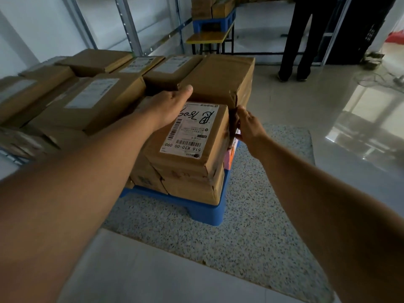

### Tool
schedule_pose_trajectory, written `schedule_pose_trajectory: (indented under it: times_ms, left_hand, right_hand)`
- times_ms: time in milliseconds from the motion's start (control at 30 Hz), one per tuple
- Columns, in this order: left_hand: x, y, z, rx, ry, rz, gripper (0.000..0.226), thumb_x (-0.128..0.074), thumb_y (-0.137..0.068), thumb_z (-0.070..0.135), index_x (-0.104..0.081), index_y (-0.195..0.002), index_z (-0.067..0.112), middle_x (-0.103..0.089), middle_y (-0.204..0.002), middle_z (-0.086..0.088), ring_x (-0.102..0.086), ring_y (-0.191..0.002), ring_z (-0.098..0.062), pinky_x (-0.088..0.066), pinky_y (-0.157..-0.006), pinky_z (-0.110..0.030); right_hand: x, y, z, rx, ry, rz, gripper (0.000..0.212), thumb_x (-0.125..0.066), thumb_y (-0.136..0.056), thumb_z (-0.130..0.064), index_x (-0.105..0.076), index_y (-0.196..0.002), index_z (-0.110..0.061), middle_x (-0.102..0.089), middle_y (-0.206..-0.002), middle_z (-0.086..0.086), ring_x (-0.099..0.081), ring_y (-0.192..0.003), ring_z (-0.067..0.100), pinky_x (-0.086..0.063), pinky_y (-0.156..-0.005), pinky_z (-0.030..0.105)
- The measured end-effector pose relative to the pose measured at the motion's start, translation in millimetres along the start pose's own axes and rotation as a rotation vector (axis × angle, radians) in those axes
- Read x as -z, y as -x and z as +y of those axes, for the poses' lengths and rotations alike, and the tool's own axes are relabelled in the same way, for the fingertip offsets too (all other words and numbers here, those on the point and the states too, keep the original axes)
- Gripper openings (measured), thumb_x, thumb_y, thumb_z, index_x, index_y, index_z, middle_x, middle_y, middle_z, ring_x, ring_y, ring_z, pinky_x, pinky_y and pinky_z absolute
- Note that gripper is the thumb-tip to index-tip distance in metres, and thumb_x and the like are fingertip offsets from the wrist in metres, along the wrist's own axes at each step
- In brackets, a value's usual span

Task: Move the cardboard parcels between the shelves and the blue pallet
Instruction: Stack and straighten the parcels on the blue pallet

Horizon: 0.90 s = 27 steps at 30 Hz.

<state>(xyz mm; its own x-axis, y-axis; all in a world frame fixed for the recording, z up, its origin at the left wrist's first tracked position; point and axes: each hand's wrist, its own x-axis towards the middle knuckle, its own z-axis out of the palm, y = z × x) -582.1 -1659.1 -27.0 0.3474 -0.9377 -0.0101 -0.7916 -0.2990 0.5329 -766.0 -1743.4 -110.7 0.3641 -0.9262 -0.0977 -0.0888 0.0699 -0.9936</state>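
Grey speckled matting [262, 215] covers the floor under a blue pallet [196, 209], and the pallet carries a broad stack of cardboard parcels [91, 99], most of them with white labels on top. Metal shelving uprights [129, 22] rise behind the stack against the pale wall. Farther back, a second blue pallet [213, 24] with more boxes sits on a yellow-edged table [206, 38], and a person in dark trousers [301, 40] stands on the glossy tile to the right.

At the near right corner of the stack, one labelled parcel [190, 136] lies on top of another box, its shipping label scrawled with black marker. A taller brown box [218, 77] stands right behind it, touching its far edge.

Both bare arms reach in from below. Left hand [168, 106] lies over the parcel's far left corner, fingers bent down past the edge out of sight, thumb stretched along the back. Right hand [249, 127] presses against the parcel's right side, its fingers wrapped around the far right edge.
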Motion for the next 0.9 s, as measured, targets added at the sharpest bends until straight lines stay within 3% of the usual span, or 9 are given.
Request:
schedule_pose_trajectory:
  times_ms: [133, 267, 367, 467, 567, 667, 800, 900]
  left_hand:
    - [2, 3, 2, -0.009, 0.063, 0.004, 0.067, -0.019, -0.089, 0.07, -0.047, -0.135, 0.031, -0.05, -0.137, -0.004, -0.043, -0.126, -0.026, -0.031, -0.106, -0.049]
    - [20, 17, -2, -0.107, 0.201, 0.098, 0.056, -0.025, -0.096, 0.057, -0.042, -0.14, 0.025, -0.042, -0.144, -0.003, -0.039, -0.131, -0.021, -0.028, -0.096, -0.026]
    - [48, 36, -27, -0.133, 0.158, 0.241, 0.054, -0.028, -0.097, 0.054, -0.042, -0.14, 0.024, -0.041, -0.145, -0.004, -0.037, -0.133, -0.021, -0.025, -0.094, -0.027]
    - [76, 57, -64, -0.164, 0.133, 0.276, 0.05, -0.031, -0.099, 0.046, -0.042, -0.14, 0.022, -0.041, -0.146, -0.002, -0.035, -0.134, -0.019, -0.025, -0.1, -0.026]
    - [98, 72, -99, -0.172, 0.164, 0.244, 0.049, -0.034, -0.098, 0.044, -0.042, -0.14, 0.02, -0.039, -0.147, -0.003, -0.034, -0.134, -0.018, -0.026, -0.096, -0.023]
    - [116, 82, -137, -0.157, 0.054, 0.164, 0.06, -0.04, -0.09, 0.055, -0.039, -0.142, 0.025, -0.033, -0.15, -0.005, -0.03, -0.136, -0.021, -0.027, -0.098, -0.03]
    - [136, 88, -183, -0.17, -0.204, 0.033, 0.086, -0.051, -0.071, 0.069, -0.031, -0.145, 0.03, -0.026, -0.153, -0.002, -0.021, -0.14, -0.021, -0.021, -0.112, -0.04]
    - [141, 79, -209, -0.26, -0.365, 0.026, 0.078, -0.06, -0.08, 0.055, -0.026, -0.146, 0.031, -0.022, -0.155, 0.0, -0.016, -0.142, -0.02, -0.017, -0.114, -0.04]
  right_hand:
    - [2, 2, -6, -0.008, 0.088, 0.036, 0.051, -0.025, -0.103, -0.042, -0.044, -0.138, -0.011, -0.048, -0.138, 0.013, -0.044, -0.127, 0.026, -0.035, -0.109, 0.048]
    - [10, 11, -19, 0.067, 0.246, 0.165, 0.05, -0.031, -0.102, -0.041, -0.045, -0.135, -0.006, -0.049, -0.136, 0.016, -0.046, -0.123, 0.029, -0.037, -0.104, 0.042]
    - [12, 23, -43, 0.173, 0.437, 0.274, 0.054, -0.044, -0.098, -0.043, -0.043, -0.139, -0.008, -0.051, -0.137, 0.015, -0.048, -0.124, 0.029, -0.04, -0.093, 0.032]
    - [-1, 42, -73, 0.332, 0.593, 0.317, 0.054, -0.052, -0.092, -0.045, -0.049, -0.135, -0.011, -0.055, -0.13, 0.014, -0.053, -0.116, 0.028, -0.038, -0.08, 0.027]
    - [-38, 62, -98, 0.413, 0.75, 0.272, 0.054, -0.055, -0.088, -0.049, -0.049, -0.134, -0.021, -0.052, -0.13, 0.01, -0.051, -0.116, 0.027, -0.045, -0.085, 0.034]
    - [-94, 81, -110, 0.44, 0.963, 0.133, 0.05, -0.056, -0.086, -0.052, -0.05, -0.13, -0.031, -0.049, -0.132, 0.004, -0.047, -0.121, 0.026, -0.045, -0.091, 0.039]
    - [-171, 95, -104, 0.452, 1.22, -0.033, 0.073, -0.059, -0.083, -0.057, -0.037, -0.144, -0.022, -0.037, -0.146, 0.007, -0.033, -0.133, 0.025, -0.034, -0.102, 0.04]
    - [-216, 96, -95, 0.423, 1.268, -0.06, 0.077, -0.061, -0.082, -0.058, -0.036, -0.143, -0.02, -0.039, -0.144, 0.008, -0.035, -0.133, 0.026, -0.036, -0.101, 0.04]
